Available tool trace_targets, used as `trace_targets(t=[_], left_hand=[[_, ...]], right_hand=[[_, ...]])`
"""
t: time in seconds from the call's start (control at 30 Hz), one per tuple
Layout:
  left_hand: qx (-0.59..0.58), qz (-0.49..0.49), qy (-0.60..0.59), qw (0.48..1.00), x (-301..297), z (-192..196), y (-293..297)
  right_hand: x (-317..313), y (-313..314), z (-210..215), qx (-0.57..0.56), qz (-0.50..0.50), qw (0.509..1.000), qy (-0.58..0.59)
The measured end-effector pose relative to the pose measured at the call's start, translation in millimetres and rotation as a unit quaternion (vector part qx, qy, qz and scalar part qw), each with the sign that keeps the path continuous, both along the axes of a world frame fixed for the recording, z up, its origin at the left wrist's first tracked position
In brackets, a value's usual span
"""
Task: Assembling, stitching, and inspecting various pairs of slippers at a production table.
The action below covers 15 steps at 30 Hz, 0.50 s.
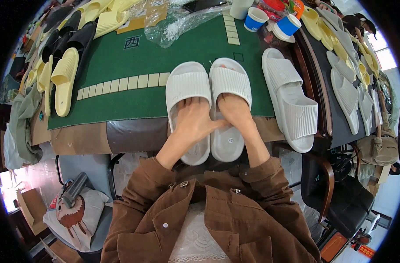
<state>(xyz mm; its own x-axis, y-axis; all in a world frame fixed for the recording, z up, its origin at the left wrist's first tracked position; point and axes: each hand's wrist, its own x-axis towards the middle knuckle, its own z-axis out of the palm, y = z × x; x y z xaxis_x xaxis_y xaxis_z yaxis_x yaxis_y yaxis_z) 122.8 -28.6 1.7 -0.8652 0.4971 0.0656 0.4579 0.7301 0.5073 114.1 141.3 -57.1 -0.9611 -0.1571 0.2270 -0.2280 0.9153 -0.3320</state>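
Observation:
Two pale grey slide sandals, a left one [189, 84] and a right one [230, 81], lie side by side with toes pointing away, their heels past the table's near edge. My left hand [192, 118] has its fingers pushed under the left slide's ribbed strap, and its thumb stretches across toward the other slide. My right hand [235, 111] reaches under the right slide's strap; a bit of its fingers shows at the toe opening. The straps hide most fingers of both hands. To the right, another pair of grey slides [292, 98] lies partly one over the other.
The green mat [134, 57] carries rows of pale tiles [121, 84]. Yellow slides [65, 79] and black slides [83, 37] are at left. Paper cups [255, 19], clear plastic wrap [169, 33] lie at the back. Chairs [336, 193] flank me; more slides [344, 98] lie far right.

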Motion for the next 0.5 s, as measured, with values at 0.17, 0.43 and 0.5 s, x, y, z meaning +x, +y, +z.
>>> trace_targets(t=[0.17, 0.43, 0.5], left_hand=[[-0.020, -0.031, -0.058, 0.998, -7, 12, -2], [0.065, -0.093, -0.115, 0.987, -12, 8, -19], [0.050, -0.079, -0.082, 0.992, -9, 9, -17]], right_hand=[[0, 1, 3, -0.035, 0.002, 0.994, -0.107], [4, -7, 24, -0.164, -0.016, 0.976, -0.145], [3, -6, 24, -0.162, -0.016, 0.975, -0.154]])
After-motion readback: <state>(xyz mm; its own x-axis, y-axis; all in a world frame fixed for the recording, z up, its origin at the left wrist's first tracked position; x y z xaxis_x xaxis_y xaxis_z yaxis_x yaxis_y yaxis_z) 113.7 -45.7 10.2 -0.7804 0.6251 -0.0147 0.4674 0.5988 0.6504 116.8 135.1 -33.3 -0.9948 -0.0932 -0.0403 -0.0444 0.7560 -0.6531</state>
